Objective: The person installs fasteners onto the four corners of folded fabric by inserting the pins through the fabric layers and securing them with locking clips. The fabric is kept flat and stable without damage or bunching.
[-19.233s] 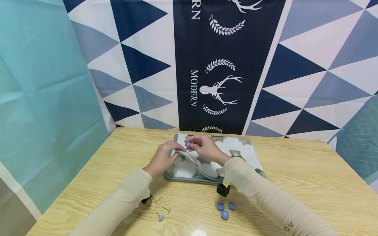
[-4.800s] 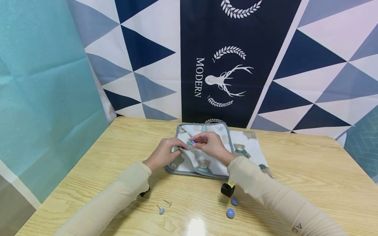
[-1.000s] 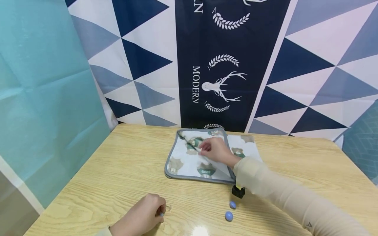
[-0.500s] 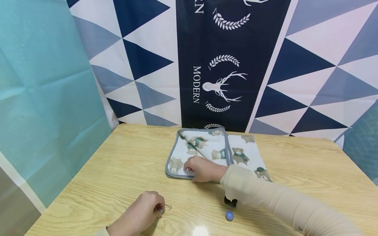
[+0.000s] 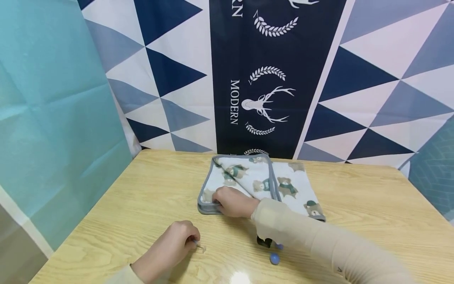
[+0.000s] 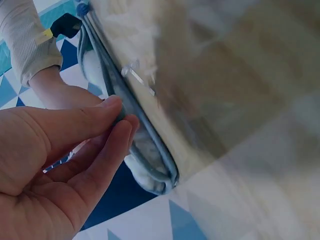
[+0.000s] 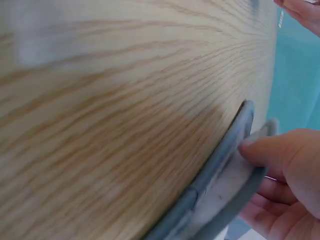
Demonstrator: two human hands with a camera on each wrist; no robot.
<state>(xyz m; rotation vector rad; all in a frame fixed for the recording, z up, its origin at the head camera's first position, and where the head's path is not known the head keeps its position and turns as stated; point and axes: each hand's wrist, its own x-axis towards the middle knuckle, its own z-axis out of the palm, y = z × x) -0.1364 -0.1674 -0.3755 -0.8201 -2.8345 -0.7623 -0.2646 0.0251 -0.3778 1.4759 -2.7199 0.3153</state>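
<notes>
Pinching the folded cloth (image 5: 260, 171) by its near edge, your right hand (image 5: 234, 202) sits just below the centre of the frame. The cloth lies against the far part of the wooden table (image 5: 124, 205), white with brown bears and a grey border; its left portion is doubled over and a shallow crease runs diagonally across the top. In the right wrist view, your thumb rests at the grey-bordered edge with the other fingers curled behind it, and two border layers stand slightly apart.

Your left hand (image 5: 175, 240), at lower left of centre, holds a small blue piece (image 5: 195, 242) narrowly between thumb and fingertip, mostly hidden. Just beside it on the table lies a clear hooked piece (image 5: 203, 248). At lower right of centre are two blue buttons (image 5: 274, 258), the farther one partly covered by the black wrist camera (image 5: 264, 241).

Expect the cloth to be light, soft and limp, with its stacked layers likely to slide over each other; the corded border looks firmest, so grip there, taking both layers together. The blue piece is probably hard and smooth, easy to drop; hold it by its rounded head.
</notes>
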